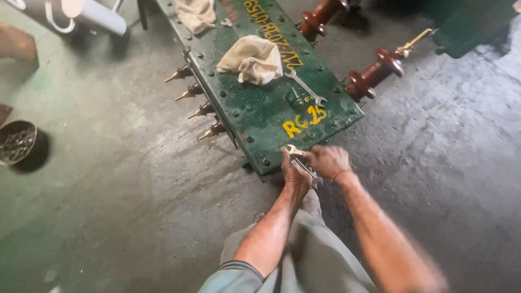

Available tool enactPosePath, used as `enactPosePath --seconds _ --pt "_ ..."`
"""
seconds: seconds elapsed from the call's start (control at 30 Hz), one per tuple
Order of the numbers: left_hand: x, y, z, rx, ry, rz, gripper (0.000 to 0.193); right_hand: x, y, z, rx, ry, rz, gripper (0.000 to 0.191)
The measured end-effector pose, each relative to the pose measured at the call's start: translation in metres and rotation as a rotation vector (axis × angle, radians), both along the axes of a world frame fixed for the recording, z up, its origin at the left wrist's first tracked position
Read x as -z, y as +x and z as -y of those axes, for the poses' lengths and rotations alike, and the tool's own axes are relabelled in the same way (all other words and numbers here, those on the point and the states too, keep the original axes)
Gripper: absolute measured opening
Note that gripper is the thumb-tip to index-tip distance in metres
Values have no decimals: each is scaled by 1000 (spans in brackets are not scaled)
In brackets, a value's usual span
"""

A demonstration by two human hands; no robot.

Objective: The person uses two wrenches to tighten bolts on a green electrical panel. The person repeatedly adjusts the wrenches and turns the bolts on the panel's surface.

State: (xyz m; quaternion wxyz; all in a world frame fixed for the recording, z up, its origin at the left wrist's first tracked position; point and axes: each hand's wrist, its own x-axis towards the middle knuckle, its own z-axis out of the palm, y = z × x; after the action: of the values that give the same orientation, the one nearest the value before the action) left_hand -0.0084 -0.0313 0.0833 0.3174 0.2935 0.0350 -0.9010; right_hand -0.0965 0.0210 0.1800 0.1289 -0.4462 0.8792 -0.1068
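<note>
The green steel transformer cover (260,103) lies flat over its tank on the grey concrete floor (125,179), its bolted rim running all round. Brown porcelain bushings (372,76) jut from its right side and a row of smaller brass-tipped terminals (195,106) from its left. Two crumpled cloths (252,58) rest on top, and a spare combination spanner (305,87) lies loose between the nearer cloth and the yellow painted marks. A round tin of small metal parts (16,142) sits well apart at the far left.

At the near edge, the left hand (294,173) and the right hand (327,161) meet over a spanner (301,163). The left hand's fingers are wrapped shut around its shank, with the open jaw reaching onto the rim by a bolt (266,161); the right hand is curled beside it, touching, though whether it grips I cannot tell.

The spanner could slip off the bolt head, since the jaw sits at the very lip, throwing knuckles against the steel edge. A wide swing might strike the porcelain. Floor to the right and left of the near end lies open; the person's knees (304,239) crowd the space behind.
</note>
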Motion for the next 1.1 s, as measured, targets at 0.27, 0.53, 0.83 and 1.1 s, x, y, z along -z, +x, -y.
enactPosePath --seconds 0.27,0.53,0.83,1.1 --pt "16 9 -2 192 6 -423 53 33 63 -22 294 37 -6 41" --pt "21 29 -15 413 -71 188 38 89 21 -74 157 -250 366 21" --pt "67 33 -80 745 -531 372 31 105 -30 -160 211 -93 180 31" --pt "65 157 8 1031 -1179 410 36 93 21 -158 383 -117 261 36"
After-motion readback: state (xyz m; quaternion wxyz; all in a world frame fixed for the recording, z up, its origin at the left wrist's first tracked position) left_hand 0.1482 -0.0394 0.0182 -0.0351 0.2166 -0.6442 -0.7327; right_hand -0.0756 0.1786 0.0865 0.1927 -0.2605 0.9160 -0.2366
